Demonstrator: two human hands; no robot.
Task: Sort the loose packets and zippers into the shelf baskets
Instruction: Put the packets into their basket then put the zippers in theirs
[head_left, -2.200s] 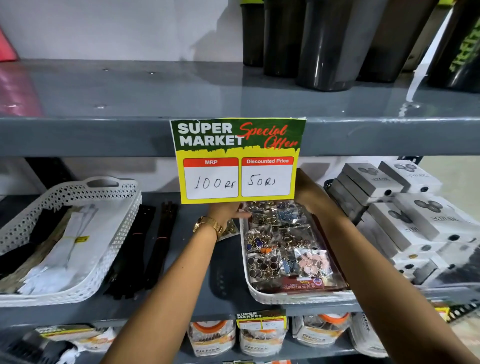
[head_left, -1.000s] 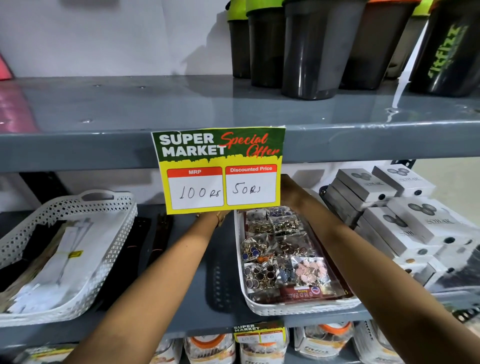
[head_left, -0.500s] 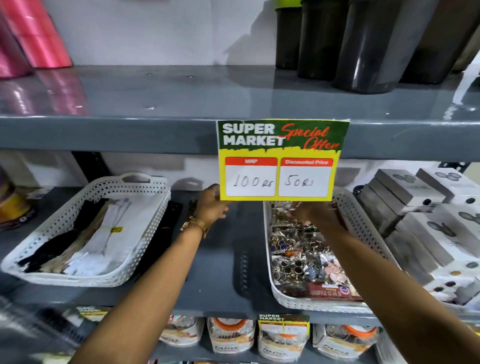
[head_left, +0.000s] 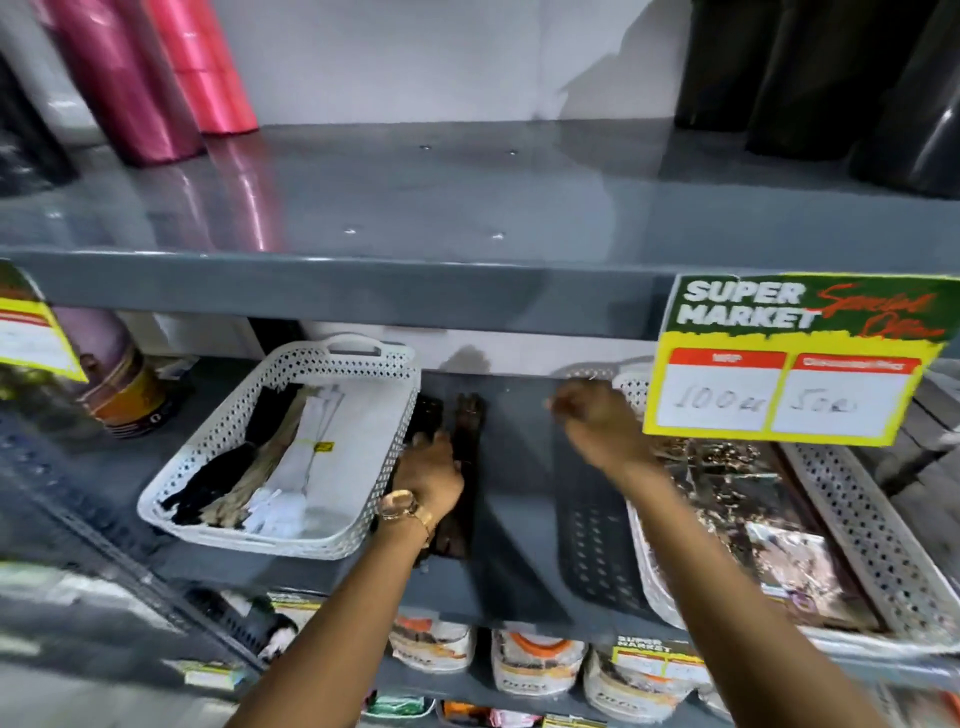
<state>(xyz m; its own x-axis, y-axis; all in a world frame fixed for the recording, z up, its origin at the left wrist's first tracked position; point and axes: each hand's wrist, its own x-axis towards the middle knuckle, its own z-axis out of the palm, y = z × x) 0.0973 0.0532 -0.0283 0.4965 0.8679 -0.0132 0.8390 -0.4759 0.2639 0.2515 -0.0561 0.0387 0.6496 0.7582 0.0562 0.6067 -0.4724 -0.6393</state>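
The left hand (head_left: 431, 467) lies fingers-down on the loose dark zippers (head_left: 465, 467) at 3 o'clock of the left basket (head_left: 332, 540), apparently to gather them, grip unconfirmed; the right hand (head_left: 597, 421), blurred, loosely curled, appears empty beside the packet basket (head_left: 878, 545).

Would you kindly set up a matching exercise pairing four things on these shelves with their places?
Things:
1. pink rolls
2. dark loose zippers
3. price card
4. white zippers

Places:
A. inside the left white basket
B. on the shelf board beside that basket
C. top shelf, left
D. hanging from the upper shelf edge

Pairs: 1-C, 2-B, 3-D, 4-A
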